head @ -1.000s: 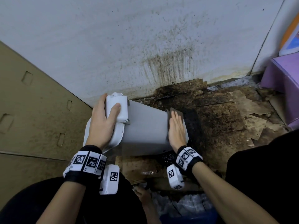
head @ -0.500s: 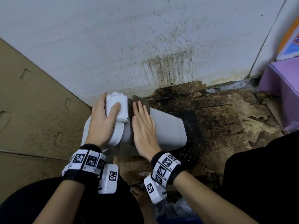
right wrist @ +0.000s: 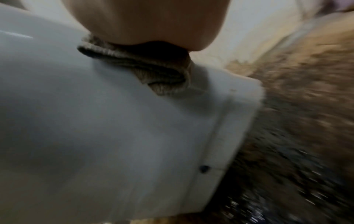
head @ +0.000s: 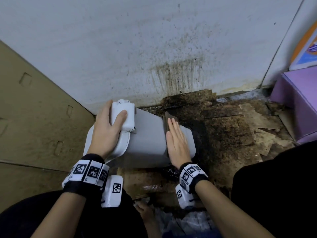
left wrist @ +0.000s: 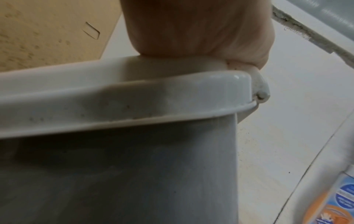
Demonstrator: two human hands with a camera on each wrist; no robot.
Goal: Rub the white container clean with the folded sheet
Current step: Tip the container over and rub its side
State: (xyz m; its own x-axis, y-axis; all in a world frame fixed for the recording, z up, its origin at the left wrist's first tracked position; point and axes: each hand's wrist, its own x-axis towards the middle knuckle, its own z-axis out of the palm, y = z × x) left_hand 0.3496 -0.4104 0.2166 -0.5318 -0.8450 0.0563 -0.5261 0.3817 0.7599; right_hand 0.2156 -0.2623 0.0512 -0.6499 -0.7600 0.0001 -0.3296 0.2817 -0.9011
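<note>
The white container (head: 147, 140) lies on its side on the floor, lid end to the left. My left hand (head: 106, 133) grips the white lid block, thumb on top and fingers round the back. My right hand (head: 176, 140) lies flat with straight fingers on the container near its base end, pressing the folded brown sheet (head: 169, 115) against it. The left wrist view shows the container's rim (left wrist: 134, 94) under my palm (left wrist: 199, 28). In the blurred right wrist view the folded sheet (right wrist: 145, 66) sits squeezed between my palm (right wrist: 147, 19) and the container's side (right wrist: 95, 121).
A brown cardboard panel (head: 34, 117) stands on the left. Behind is a stained white wall (head: 171, 48). Dirty, torn cardboard (head: 231, 131) covers the floor to the right, and a purple box (head: 298, 100) stands at the far right. My dark-clothed knees fill the bottom.
My right hand slid the sheet from the base end up to the lid end, then back toward the base. The left hand kept its grip on the lid.
</note>
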